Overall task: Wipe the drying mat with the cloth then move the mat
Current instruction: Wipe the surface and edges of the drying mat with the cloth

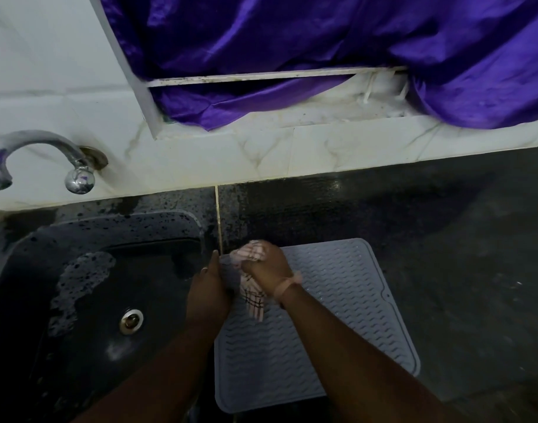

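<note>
Countertop (414,239) lying dark, wet beside sink (78,285); grey mat (338,315) resting flat. Right hand (269,267) clenching cloth (252,288), left hand (209,288) gripping mat corner.

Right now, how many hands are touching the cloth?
2. The right hand grips the checked cloth over the drying mat's far left corner; the left hand touches it from the sink side.

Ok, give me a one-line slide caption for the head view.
Right hand grips a pink checked cloth at the far left corner of the grey drying mat, left hand alongside, next to the sink.
</note>
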A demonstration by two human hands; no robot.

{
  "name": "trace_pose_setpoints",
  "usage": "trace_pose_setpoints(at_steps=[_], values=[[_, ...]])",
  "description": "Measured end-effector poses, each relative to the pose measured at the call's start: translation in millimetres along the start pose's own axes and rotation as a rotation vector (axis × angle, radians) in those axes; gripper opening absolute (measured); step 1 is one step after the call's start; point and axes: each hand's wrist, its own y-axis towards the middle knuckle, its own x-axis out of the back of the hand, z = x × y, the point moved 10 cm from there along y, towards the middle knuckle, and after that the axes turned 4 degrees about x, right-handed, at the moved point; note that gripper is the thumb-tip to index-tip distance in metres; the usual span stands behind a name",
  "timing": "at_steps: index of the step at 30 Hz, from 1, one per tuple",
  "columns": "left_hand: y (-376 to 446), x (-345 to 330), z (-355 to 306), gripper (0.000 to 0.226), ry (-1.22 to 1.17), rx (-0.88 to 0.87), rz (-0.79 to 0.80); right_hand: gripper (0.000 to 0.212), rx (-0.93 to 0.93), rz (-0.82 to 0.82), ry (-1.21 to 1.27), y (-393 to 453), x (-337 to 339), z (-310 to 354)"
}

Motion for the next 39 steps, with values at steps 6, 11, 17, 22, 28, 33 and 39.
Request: trace_pose_setpoints(at_steps=[6,11,17,22,28,33,39], values=[[-35.9,-55.0,-82.1,0.046,-1.201,0.397,0.507,0.049,-0.118,0.212,1.117,-61.7,42.3,-6.0],[-66.3,-74.5,-123.6,0.059,-1.315,0.463,0.876,0.034,-0.081,-0.034,0.217,-80.8,93.8,-29.6],[-50.7,-63.6,-114.0,0.031,-1.219,0.425,0.632,0.042,-0.034,-0.155,-0.003,-103.1,128.9,-23.3],[-40.6,-32.4,-135.0,0.04,-1.313,0.347,0.704,0.08,0.021,-0.166,-0.113,-117.5,159.9,-0.8],[-43.6,-11.4,-162.9,0.067,-0.945,0.198,0.603,0.068,0.253,0.029,0.031,-117.9,98.4,19.0],[-28.3,23.9,-161.0,0.04,-0.483,-0.002,0.485,0.039,0.093,0.151,0.252,-121.6,97.4,-5.0],[-4.0,39.0,-156.2,0.03,-0.631,0.177,0.47,0.049,-0.065,0.256,0.764,-128.2,78.2,-7.5]])
